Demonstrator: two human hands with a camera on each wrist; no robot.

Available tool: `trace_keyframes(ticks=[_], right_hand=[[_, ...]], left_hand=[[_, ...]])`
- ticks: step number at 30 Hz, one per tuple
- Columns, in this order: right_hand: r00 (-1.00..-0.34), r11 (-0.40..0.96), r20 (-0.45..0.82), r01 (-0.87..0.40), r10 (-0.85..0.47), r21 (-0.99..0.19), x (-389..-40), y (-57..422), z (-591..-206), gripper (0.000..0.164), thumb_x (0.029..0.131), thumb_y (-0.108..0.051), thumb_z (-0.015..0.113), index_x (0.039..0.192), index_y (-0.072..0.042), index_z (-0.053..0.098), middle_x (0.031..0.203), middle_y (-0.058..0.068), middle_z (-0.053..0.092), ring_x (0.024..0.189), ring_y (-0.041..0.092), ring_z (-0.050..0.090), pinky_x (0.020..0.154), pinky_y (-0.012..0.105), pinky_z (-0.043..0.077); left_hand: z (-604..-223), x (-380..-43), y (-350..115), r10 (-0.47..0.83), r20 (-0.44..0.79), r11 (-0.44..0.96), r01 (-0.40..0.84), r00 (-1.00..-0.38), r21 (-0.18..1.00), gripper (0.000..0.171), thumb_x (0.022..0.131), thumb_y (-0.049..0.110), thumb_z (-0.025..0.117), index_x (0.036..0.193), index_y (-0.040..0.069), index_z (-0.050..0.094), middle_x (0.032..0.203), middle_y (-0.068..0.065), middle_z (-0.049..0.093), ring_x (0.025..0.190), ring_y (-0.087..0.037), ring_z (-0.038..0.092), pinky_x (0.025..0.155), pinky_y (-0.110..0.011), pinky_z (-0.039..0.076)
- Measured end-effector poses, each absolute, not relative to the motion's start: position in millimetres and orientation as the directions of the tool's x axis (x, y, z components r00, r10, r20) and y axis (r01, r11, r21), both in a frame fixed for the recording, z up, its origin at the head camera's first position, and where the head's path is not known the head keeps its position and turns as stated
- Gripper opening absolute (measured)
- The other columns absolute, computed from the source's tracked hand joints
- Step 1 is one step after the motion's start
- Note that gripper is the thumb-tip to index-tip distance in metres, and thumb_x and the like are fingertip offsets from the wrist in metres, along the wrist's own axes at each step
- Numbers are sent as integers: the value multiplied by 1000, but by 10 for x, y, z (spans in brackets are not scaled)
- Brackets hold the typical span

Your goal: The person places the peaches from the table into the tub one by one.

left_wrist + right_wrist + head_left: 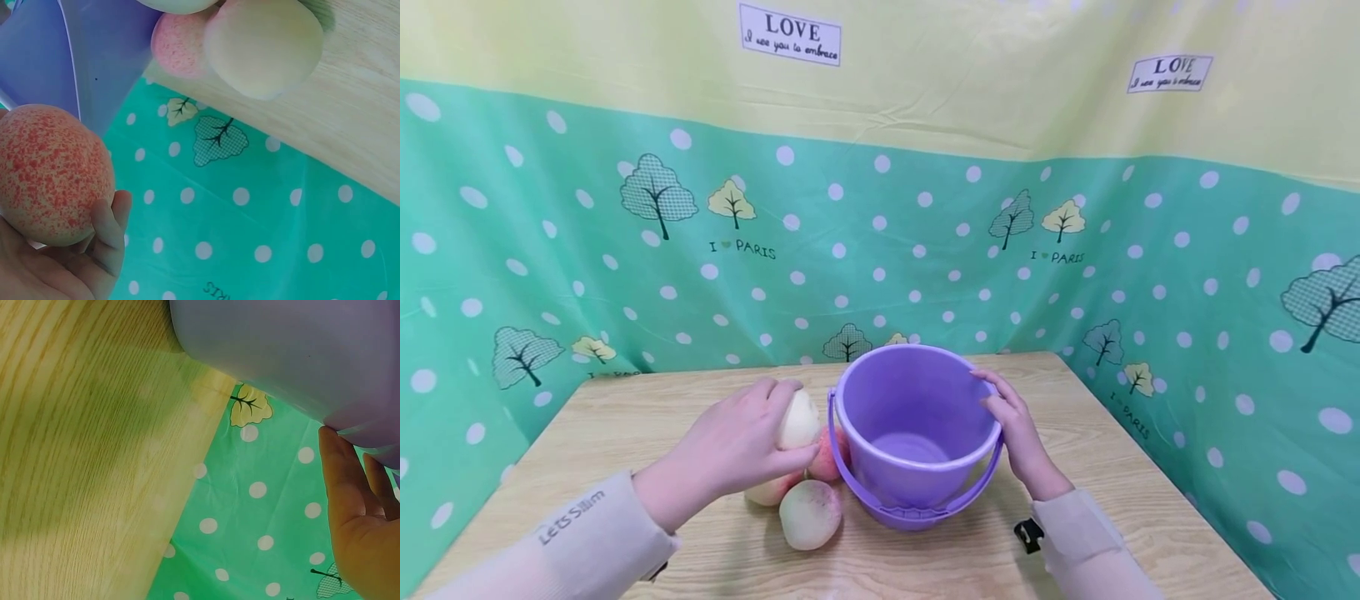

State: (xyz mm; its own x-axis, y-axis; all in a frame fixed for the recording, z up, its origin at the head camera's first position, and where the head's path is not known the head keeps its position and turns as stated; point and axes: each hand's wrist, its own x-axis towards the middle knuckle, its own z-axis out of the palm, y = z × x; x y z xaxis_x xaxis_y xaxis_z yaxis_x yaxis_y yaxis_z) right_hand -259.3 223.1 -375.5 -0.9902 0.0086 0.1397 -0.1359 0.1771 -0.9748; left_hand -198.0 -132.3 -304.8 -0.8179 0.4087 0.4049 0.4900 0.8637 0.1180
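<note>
Head view: left hand (737,433) curls over 1 peach (800,422), right hand (1024,437) grips the bucket (906,485).

In the head view's lower centre, the purple bucket (917,479) stands open from above; peaches (811,515) and the left hand (737,437) crowd its left, the right hand (1024,435) its right rim.

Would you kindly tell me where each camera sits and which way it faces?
Head: worn on the head, facing forward and down at the purple bucket; the left hand, right hand and both sleeves show.
Left wrist: on that wrist, facing the held peach and part of the bucket; part of the left hand shows.
Right wrist: on that wrist, facing the bucket's outer wall and the table; part of the right hand shows.
Shared: head and left wrist both show the held peach.
</note>
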Motion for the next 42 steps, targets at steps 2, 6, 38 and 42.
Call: trace_keyframes(ticks=[2,6,38,42], right_hand=[[-990,179,139,-136,7,-975,-2592,2228,-3754,52,90,-11,43,142,-12,49,156,8,38,134,31,43,97,31,43],[-991,171,137,-134,8,-976,-2583,2220,-3747,52,90,-11,43,142,-11,49,155,7,38,133,31,44,97,32,44],[-993,175,118,-113,15,-978,-2579,2248,-3755,51,91,-12,43,142,-13,48,153,11,39,114,27,54,87,29,49],[-993,177,117,-113,9,-978,-2582,2234,-3755,51,91,-11,42,142,-12,48,153,10,39,115,25,52,87,28,48]], left_hand=[[-3045,-1978,-1320,411,406,862,493,-816,117,55,74,46,72,112,10,58,88,-3,57,70,-12,50,54,-26,42],[-3031,-1980,-1318,417,414,856,503,-809,122,53,74,46,72,111,11,58,87,-3,57,71,-12,50,55,-26,42],[-2955,-2013,-1260,397,412,852,496,-820,166,65,77,48,72,126,8,57,103,-9,64,78,-15,57,58,-27,45],[-2955,-2006,-1261,402,415,852,499,-816,156,69,76,48,71,129,6,56,105,-11,64,82,-17,59,61,-29,48]])
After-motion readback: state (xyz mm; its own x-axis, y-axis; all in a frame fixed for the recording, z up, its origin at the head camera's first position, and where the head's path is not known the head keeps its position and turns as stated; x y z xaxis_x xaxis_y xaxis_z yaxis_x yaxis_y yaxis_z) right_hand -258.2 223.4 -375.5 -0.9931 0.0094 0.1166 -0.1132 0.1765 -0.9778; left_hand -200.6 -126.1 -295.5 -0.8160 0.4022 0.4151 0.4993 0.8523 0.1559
